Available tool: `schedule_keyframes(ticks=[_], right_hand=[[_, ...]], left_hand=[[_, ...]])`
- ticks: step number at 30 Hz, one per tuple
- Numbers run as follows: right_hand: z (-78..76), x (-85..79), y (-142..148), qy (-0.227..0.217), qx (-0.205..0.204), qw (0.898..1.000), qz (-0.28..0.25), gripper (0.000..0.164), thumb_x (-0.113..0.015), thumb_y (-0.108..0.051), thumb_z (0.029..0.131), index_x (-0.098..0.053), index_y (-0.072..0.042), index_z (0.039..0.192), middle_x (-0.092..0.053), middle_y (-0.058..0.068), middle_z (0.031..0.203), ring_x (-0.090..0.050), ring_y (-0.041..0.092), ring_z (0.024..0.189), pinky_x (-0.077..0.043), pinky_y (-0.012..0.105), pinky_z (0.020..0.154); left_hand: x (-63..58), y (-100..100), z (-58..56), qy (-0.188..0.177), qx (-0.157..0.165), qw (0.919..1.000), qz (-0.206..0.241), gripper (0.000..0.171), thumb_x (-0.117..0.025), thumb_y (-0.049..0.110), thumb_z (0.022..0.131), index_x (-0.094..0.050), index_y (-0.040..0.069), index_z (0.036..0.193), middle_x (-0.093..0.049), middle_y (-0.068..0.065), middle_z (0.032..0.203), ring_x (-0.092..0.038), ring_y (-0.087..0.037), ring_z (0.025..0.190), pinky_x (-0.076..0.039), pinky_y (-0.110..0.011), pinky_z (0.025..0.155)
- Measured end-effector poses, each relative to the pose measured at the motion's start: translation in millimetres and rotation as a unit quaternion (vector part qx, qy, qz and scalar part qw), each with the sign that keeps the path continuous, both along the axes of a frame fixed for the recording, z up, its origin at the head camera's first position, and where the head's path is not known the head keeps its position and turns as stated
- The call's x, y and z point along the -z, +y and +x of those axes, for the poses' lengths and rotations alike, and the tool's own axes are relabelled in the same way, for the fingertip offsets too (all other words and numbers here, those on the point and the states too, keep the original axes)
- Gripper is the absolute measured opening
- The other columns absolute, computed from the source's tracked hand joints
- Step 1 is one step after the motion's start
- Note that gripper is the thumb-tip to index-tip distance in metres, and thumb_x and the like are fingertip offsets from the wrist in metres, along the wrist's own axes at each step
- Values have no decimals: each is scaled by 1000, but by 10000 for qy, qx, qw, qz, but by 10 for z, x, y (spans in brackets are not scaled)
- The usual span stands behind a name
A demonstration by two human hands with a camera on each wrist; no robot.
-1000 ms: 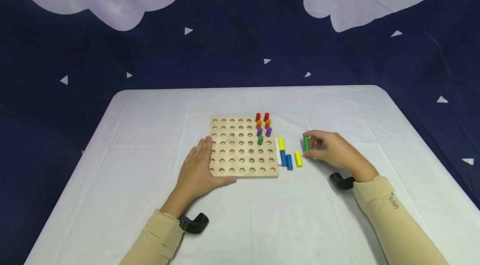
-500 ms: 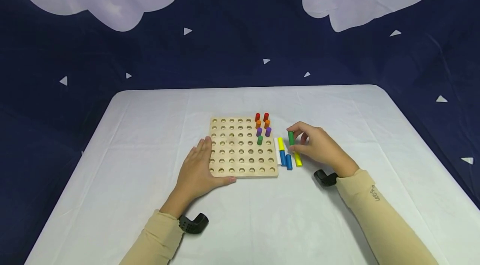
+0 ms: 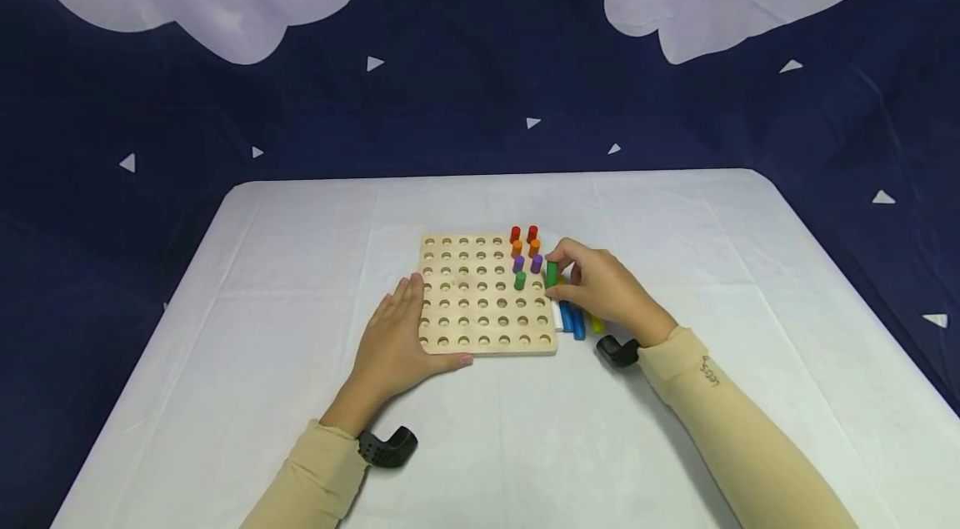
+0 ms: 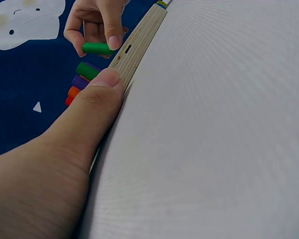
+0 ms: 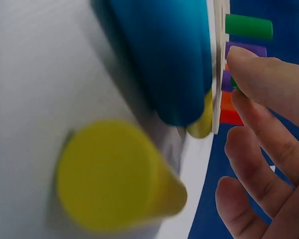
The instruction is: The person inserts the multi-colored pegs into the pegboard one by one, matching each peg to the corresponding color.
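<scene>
A wooden pegboard [image 3: 463, 296] with rows of round holes lies on the table. My left hand [image 3: 393, 341] rests against its left side and front corner, fingers straight; the thumb [image 4: 102, 89] touches the front edge. My right hand [image 3: 603, 286] pinches a green peg [image 3: 552, 274] between thumb and fingertips, held upright over the board's right edge. Several pegs stand in the two rightmost columns: red pegs [image 3: 532, 234] at the back, then orange pegs [image 3: 535, 247], purple pegs [image 3: 536, 263] and one green peg [image 3: 520, 281]. In the right wrist view the fingers mostly hide the held peg.
Loose pegs lie right of the board, partly under my right hand: a blue peg [image 3: 578, 325], a yellow peg [image 3: 597, 324] and a white peg [image 3: 557, 316]. The white-covered table [image 3: 300, 262] ends at a dark blue backdrop [image 3: 450, 112] with clouds.
My right hand has carried the green peg leftward, from the table right of the loose pegs to the board's right edge. The left hand has stayed in place.
</scene>
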State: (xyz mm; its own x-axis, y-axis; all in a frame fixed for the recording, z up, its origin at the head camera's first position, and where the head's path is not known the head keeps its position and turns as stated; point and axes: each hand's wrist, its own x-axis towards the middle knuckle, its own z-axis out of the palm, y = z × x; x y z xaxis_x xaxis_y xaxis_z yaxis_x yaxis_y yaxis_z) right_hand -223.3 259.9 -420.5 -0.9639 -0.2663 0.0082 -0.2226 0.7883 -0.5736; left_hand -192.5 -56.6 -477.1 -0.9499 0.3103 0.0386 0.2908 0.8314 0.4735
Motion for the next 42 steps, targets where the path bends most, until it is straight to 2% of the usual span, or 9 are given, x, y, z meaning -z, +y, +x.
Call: schedule_keyframes(ticks=[3, 10, 19, 27, 34, 38, 42], right_hand=[[-13, 11, -37, 53, 5, 10000, 6, 39, -82, -22, 83, -63, -17, 118, -66, 1, 79, -54, 16, 67, -45, 29, 57], [-21, 20, -102, 208, -51, 9998, 11, 38, -82, -20, 83, -64, -17, 117, -74, 2, 105, -53, 14, 65, -45, 29, 59], [11, 33, -140, 620, -333, 9974, 145, 30, -80, -19, 85, -66, -15, 111, -75, 1, 107, -62, 10, 75, -53, 29, 67], [35, 0, -185, 897, -491, 9936, 476, 23, -80, -18, 84, -68, -16, 104, -76, 0, 101, -72, 17, 92, -58, 37, 78], [56, -14, -190, 960, -650, 9912, 646, 22, -82, -20, 83, -71, -17, 102, -75, -5, 95, -61, 7, 73, -52, 28, 67], [71, -27, -165, 928, -657, 9916, 612, 27, -82, -25, 83, -71, -19, 107, -74, -6, 102, -59, 7, 75, -51, 27, 70], [90, -49, -91, 893, -496, 9938, 432, 36, -80, -33, 84, -70, -21, 117, -72, -7, 107, -57, 9, 76, -50, 27, 68]], left_hand=[[-5, -1, 5, 43, 2, 10000, 25, 146, -69, 87, 57, -9, 0, 158, -13, -15, 166, -13, -30, 155, -13, -48, 127], [-1, 0, 6, 30, -22, 10000, 38, 146, -69, 88, 57, -9, 1, 158, -13, -15, 166, -13, -29, 155, -13, -47, 127], [-7, -9, 10, -21, -6, 10000, 30, 146, -66, 90, 58, -8, 1, 158, -13, -15, 166, -12, -28, 155, -13, -46, 127], [-21, -4, 29, -13, -15, 10000, 45, 146, -66, 89, 58, -8, 2, 159, -13, -14, 166, -12, -28, 155, -13, -46, 127], [-29, -5, 47, 17, -5, 10000, 39, 145, -67, 88, 58, -9, 1, 158, -13, -15, 166, -13, -29, 155, -14, -47, 127], [-23, -4, 53, 27, -6, 10000, 51, 145, -68, 88, 58, -10, 1, 158, -14, -15, 166, -14, -29, 155, -14, -47, 127], [-20, -6, 59, 40, -12, 10000, 69, 145, -68, 88, 58, -10, 1, 158, -14, -15, 166, -14, -29, 155, -14, -46, 127]])
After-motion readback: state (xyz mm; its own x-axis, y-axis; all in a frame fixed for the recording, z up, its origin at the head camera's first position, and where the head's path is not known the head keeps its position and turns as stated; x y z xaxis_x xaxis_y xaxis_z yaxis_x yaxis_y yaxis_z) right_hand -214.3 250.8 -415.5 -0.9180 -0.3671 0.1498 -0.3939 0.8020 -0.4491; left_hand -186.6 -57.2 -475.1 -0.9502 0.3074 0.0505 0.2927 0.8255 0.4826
